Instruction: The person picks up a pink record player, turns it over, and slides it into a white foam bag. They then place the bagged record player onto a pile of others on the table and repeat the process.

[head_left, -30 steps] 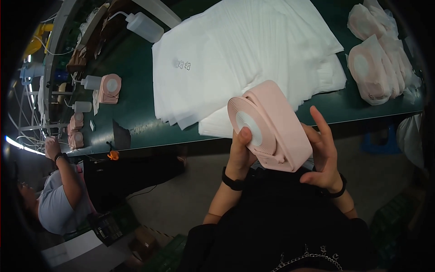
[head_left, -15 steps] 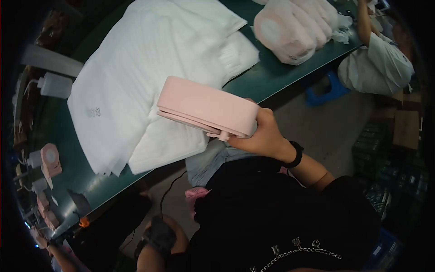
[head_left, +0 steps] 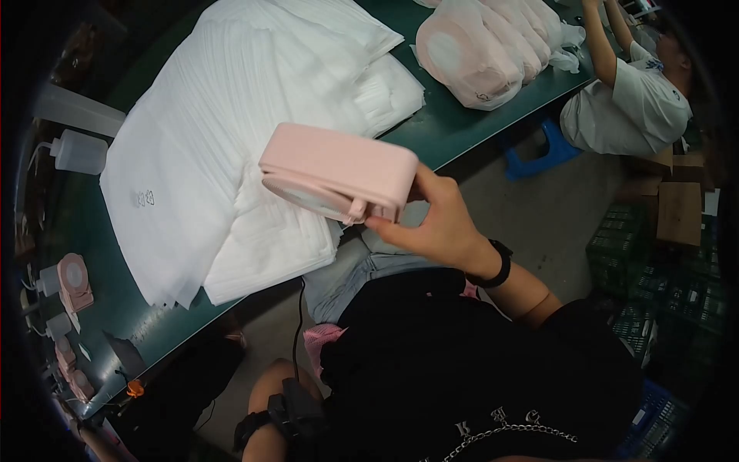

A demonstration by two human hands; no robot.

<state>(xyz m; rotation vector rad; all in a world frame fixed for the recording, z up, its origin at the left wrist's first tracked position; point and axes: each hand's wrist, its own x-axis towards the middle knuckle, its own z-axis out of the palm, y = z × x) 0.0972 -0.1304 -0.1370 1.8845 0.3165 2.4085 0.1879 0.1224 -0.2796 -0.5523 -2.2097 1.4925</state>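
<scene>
My right hand (head_left: 439, 219) grips one end of a pink plastic device (head_left: 339, 162) with rounded corners. Its fingers wrap behind the end and the thumb presses below, near a small pink tab. On the device's underside a pale round disc (head_left: 304, 196) shows in part. It hangs over a fanned stack of white soft sheet sleeves (head_left: 231, 115) on the green table (head_left: 454, 142). Low in the picture, my left hand (head_left: 271, 379) is beside my body, near a black strapped-on box (head_left: 296, 408) with a cable; its fingers are hidden.
Pink devices in clear bags (head_left: 469, 58) lie at the far right of the table. A white squeeze bottle (head_left: 81, 152) and another pink device (head_left: 75, 281) stand at the left. A co-worker (head_left: 631, 108) sits far right near a blue stool (head_left: 539, 150). Green crates (head_left: 620, 239) stand at right.
The pink device has moved left and tilted in my right hand, so more of its round disc shows. My left arm and the black box have shifted a little. The view has moved slightly.
</scene>
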